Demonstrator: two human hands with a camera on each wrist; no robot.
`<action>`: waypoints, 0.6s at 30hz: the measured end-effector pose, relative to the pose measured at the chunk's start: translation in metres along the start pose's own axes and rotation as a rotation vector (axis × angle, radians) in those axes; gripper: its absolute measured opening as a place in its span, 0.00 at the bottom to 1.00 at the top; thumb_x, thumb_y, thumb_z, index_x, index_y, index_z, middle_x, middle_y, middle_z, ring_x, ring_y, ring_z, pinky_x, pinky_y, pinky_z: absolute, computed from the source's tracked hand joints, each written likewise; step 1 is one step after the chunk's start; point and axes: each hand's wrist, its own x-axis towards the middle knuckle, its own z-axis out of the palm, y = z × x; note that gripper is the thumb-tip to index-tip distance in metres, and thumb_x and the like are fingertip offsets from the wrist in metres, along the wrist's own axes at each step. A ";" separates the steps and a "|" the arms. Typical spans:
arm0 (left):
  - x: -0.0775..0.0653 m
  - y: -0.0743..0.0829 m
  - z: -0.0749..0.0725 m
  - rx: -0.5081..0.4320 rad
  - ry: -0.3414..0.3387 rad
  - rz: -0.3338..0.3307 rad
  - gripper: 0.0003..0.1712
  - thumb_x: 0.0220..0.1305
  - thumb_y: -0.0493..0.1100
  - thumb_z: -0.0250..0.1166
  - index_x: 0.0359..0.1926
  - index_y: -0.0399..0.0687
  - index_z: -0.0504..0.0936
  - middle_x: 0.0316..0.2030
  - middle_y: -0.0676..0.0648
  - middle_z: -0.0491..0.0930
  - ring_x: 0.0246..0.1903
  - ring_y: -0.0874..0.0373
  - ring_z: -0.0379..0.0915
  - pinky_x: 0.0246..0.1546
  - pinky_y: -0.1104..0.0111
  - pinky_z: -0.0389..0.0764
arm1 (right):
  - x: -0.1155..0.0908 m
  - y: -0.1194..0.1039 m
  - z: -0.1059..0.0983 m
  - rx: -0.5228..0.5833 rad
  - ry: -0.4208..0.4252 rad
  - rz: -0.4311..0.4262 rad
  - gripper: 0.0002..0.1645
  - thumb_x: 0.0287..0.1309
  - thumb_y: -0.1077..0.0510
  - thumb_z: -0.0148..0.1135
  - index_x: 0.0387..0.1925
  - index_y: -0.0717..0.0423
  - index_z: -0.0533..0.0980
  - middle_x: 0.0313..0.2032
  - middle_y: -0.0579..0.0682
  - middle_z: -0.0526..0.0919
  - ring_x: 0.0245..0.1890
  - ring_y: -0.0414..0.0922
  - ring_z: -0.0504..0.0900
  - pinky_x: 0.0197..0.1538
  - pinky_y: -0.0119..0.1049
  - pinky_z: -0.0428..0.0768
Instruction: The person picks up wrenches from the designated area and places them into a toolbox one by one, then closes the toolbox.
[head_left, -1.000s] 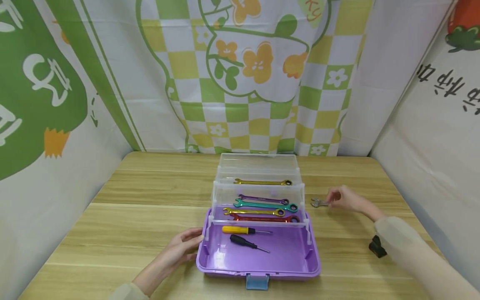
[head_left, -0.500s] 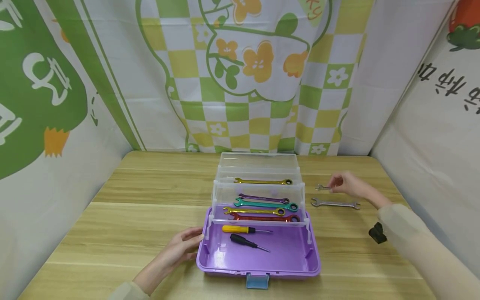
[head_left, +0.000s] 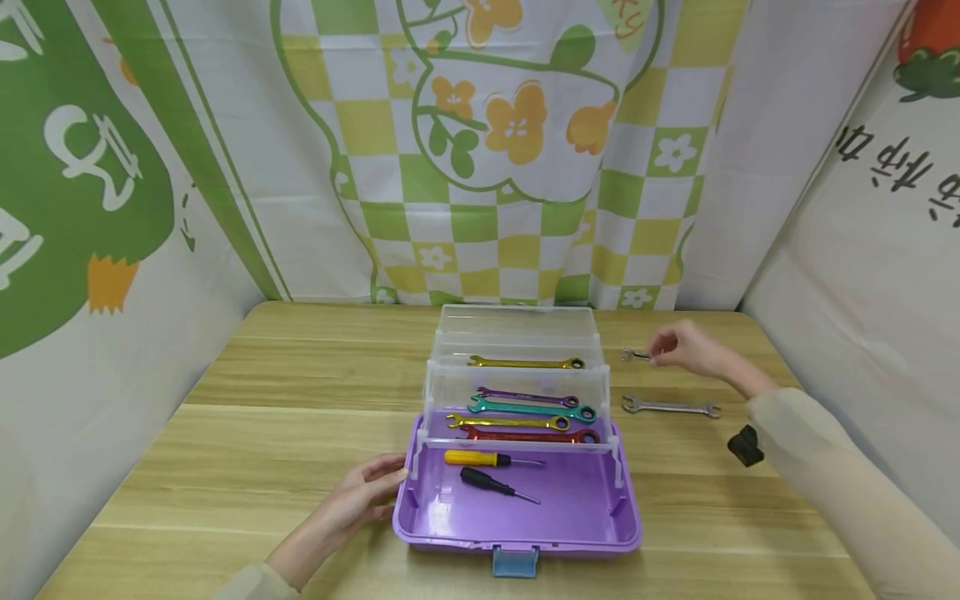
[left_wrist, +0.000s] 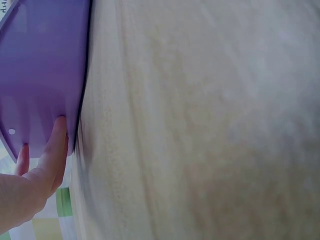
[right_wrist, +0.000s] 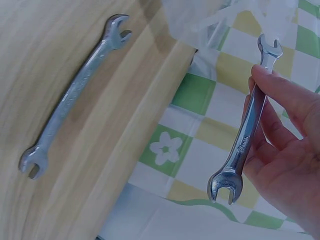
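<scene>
My right hand (head_left: pixel 686 348) pinches a small silver open-end wrench (right_wrist: pixel 245 127) between thumb and fingers, raised at the back right of the table. A second silver open-end wrench (head_left: pixel 671 407) lies on the wood nearer to me. With fairly straight fingers, my left hand (head_left: pixel 371 492) rests against the left side of a purple toolbox (head_left: pixel 517 540); the left wrist view shows fingertips on its wall. Inside lie a yellow-handled screwdriver (head_left: pixel 491 459) and a black-handled screwdriver (head_left: pixel 498 485). Clear tiered trays (head_left: pixel 517 312) hold several coloured ratchet wrenches, among them a teal one (head_left: pixel 532 409).
The toolbox stands opened on a wooden table (head_left: pixel 285 433), its blue latch (head_left: pixel 515 562) hanging at the front. Beside my right sleeve is a black object (head_left: pixel 746 446). A checked, printed curtain (head_left: pixel 510 167) hangs behind the table's back edge, with cloth walls at both sides.
My right hand let go of the larger silver wrench on the table, then took the smaller one and moved slightly back and left with it. My left hand stays in place.
</scene>
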 end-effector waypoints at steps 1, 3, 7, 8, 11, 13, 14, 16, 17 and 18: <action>0.000 0.000 0.000 -0.001 0.000 0.000 0.36 0.60 0.43 0.56 0.60 0.26 0.52 0.58 0.29 0.56 0.47 0.54 0.69 0.48 0.59 0.74 | 0.001 -0.001 -0.001 -0.009 0.002 -0.003 0.05 0.46 0.67 0.62 0.29 0.67 0.76 0.25 0.50 0.80 0.28 0.43 0.75 0.30 0.30 0.77; 0.000 0.000 0.000 -0.001 0.000 0.000 0.36 0.60 0.43 0.56 0.60 0.26 0.52 0.58 0.29 0.57 0.46 0.54 0.70 0.48 0.59 0.75 | 0.003 -0.003 -0.002 -0.021 0.005 -0.006 0.05 0.47 0.67 0.62 0.29 0.66 0.77 0.25 0.50 0.80 0.27 0.43 0.75 0.30 0.30 0.77; 0.000 0.000 0.000 0.001 0.001 0.001 0.35 0.60 0.43 0.56 0.60 0.25 0.52 0.58 0.30 0.57 0.45 0.55 0.70 0.48 0.59 0.75 | 0.007 -0.008 -0.004 -0.028 0.005 -0.006 0.05 0.47 0.67 0.62 0.29 0.66 0.77 0.25 0.50 0.80 0.28 0.43 0.75 0.30 0.32 0.76; 0.000 0.000 0.000 0.001 0.002 0.001 0.35 0.60 0.43 0.56 0.60 0.25 0.52 0.58 0.30 0.58 0.45 0.55 0.70 0.47 0.59 0.75 | 0.008 -0.009 -0.005 -0.031 0.006 -0.008 0.05 0.47 0.66 0.62 0.29 0.65 0.77 0.26 0.50 0.80 0.28 0.43 0.75 0.30 0.32 0.76; 0.000 -0.001 0.000 0.000 0.004 -0.001 0.35 0.60 0.43 0.55 0.60 0.25 0.52 0.58 0.30 0.58 0.45 0.55 0.70 0.47 0.59 0.75 | 0.012 -0.014 -0.007 -0.050 0.013 -0.017 0.04 0.48 0.66 0.62 0.29 0.64 0.78 0.26 0.50 0.80 0.27 0.43 0.75 0.30 0.33 0.76; 0.000 -0.001 0.000 0.000 0.005 -0.003 0.35 0.60 0.43 0.55 0.60 0.26 0.52 0.58 0.30 0.58 0.45 0.55 0.70 0.48 0.59 0.75 | 0.015 -0.017 -0.009 -0.059 0.018 -0.023 0.04 0.48 0.66 0.62 0.29 0.65 0.78 0.25 0.50 0.80 0.27 0.43 0.75 0.30 0.33 0.76; 0.000 -0.001 0.000 0.000 0.005 -0.003 0.35 0.60 0.43 0.55 0.60 0.26 0.52 0.58 0.30 0.58 0.45 0.55 0.70 0.48 0.59 0.75 | 0.016 -0.019 -0.009 -0.066 0.018 -0.023 0.04 0.48 0.66 0.61 0.29 0.65 0.78 0.25 0.50 0.80 0.27 0.43 0.75 0.30 0.33 0.76; 0.000 -0.001 0.000 0.002 0.006 -0.003 0.35 0.60 0.43 0.55 0.60 0.26 0.52 0.58 0.30 0.58 0.46 0.55 0.70 0.48 0.59 0.75 | 0.019 -0.022 -0.010 -0.073 0.018 -0.021 0.05 0.48 0.66 0.61 0.30 0.64 0.78 0.26 0.50 0.80 0.28 0.43 0.75 0.30 0.34 0.76; 0.000 -0.001 0.000 0.003 0.007 -0.003 0.35 0.60 0.43 0.55 0.60 0.26 0.52 0.58 0.30 0.58 0.46 0.55 0.70 0.48 0.59 0.75 | 0.020 -0.024 -0.010 -0.076 0.017 -0.021 0.05 0.49 0.65 0.61 0.30 0.64 0.78 0.26 0.50 0.80 0.28 0.43 0.75 0.31 0.34 0.76; 0.000 -0.001 0.000 0.004 0.007 -0.003 0.35 0.60 0.43 0.55 0.60 0.26 0.52 0.58 0.30 0.58 0.46 0.54 0.70 0.48 0.59 0.75 | 0.021 -0.026 -0.010 -0.076 0.017 -0.019 0.05 0.49 0.65 0.61 0.30 0.64 0.78 0.26 0.50 0.80 0.28 0.44 0.75 0.31 0.34 0.76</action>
